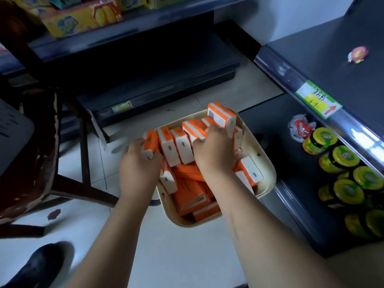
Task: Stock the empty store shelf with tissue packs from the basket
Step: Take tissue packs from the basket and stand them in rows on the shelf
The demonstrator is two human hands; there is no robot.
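The left hand and right hand are clamping their fingers on the nine and three o'clock ends of orange-and-white tissue packs in a cream plastic basket.

A shop: price-tagged shelves stocked with jars

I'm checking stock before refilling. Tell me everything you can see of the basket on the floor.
The basket is a cream, plastic-looking tub with rounded corners and small holes in its wall, standing on the floor beside a dark shelf. It holds orange-and-white tissue packs; the left hand and right hand grip packs inside it.
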